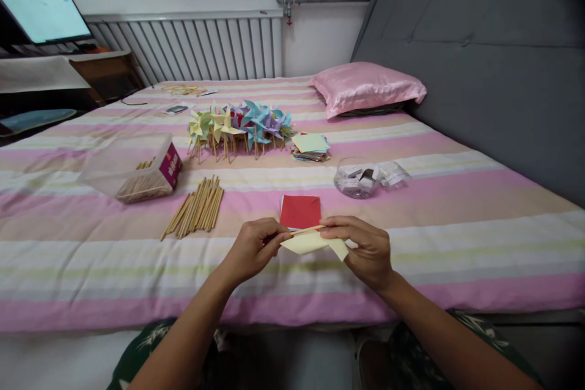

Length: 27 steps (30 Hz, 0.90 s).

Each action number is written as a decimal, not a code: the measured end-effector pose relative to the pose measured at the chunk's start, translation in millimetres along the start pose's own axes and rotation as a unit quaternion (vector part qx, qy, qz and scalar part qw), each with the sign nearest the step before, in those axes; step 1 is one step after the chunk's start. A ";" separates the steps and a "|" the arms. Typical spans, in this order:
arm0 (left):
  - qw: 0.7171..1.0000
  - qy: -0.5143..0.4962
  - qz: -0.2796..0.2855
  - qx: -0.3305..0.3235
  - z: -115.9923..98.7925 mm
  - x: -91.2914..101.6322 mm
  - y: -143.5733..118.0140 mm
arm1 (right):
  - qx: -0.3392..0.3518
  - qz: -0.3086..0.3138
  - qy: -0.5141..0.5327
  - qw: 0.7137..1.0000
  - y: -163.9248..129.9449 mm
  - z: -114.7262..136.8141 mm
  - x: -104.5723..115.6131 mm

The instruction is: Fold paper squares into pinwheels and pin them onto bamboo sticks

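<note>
Bed [457, 237] under a striped pink, cream and pale-green cover, soft and slightly rumpled; grey padded headboard to the right of the hands, a white ribbed radiator on the wall far beyond them. A glossy pink pillow [365, 86] lies well beyond the right hand. Far ahead of both hands sits a cluster of finished paper pinwheels [240, 125] on sticks, yellow, blue and purple, so a fair batch looks done. Just right of that, a stack of coloured paper squares [311, 146] remains, and beyond the left hand a loose bundle of thin wooden sticks [196, 207] beside a clear plastic box [132, 170] holding more, so plenty appears left to make. A small clear tub [359, 180] lies beyond the right hand. A red paper square [300, 211] rests flat just past the fingertips. Left hand [253, 247] and right hand [365, 247] each pinch one wooden stick [307, 230] held level between them, with a folded pale-yellow paper [313, 244] against it, just above the bed.
</note>
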<state>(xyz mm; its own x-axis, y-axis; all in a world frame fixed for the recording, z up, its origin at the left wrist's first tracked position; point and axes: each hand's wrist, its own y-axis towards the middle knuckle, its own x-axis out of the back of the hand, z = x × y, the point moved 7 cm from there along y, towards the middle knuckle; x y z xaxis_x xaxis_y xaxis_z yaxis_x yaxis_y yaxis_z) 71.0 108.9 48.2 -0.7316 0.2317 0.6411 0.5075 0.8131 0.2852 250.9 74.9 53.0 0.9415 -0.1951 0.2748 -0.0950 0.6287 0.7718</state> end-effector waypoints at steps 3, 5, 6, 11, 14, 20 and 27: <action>1.000 0.009 -0.009 -0.014 -2.0 0.9 0.2 | -0.001 0.000 0.002 1.000 0.3 -0.1 -0.5; 0.999 0.017 -0.015 -0.023 -3.4 1.4 0.0 | -0.004 0.000 0.004 1.000 0.2 -0.4 -0.7; 0.999 0.022 -0.018 -0.028 -4.1 1.7 -0.1 | -0.006 -0.001 0.006 1.000 0.2 -0.7 -0.7; 0.997 0.048 -0.036 -0.048 -8.3 4.5 -0.5 | -0.029 0.000 0.022 0.999 0.2 -2.6 -1.0; 0.996 0.056 -0.044 -0.058 -10.3 5.8 -0.6 | -0.053 0.002 0.044 0.998 0.1 -4.6 -1.5; 0.994 0.061 -0.054 -0.076 -14.0 7.3 -1.5 | -0.095 0.007 0.080 0.992 0.1 -9.2 -2.8; 0.992 0.069 -0.064 -0.085 -16.0 8.6 -2.9 | -0.121 0.006 0.104 0.987 -1.9 -13.1 -4.7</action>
<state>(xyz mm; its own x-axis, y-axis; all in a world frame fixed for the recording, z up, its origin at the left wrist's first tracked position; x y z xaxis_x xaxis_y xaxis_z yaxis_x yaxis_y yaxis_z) 70.6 100.0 64.4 -0.7318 0.0479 0.6799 0.4922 0.7271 0.4786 250.9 84.5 42.7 0.9891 -0.0447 0.1400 -0.0492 0.7969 0.6021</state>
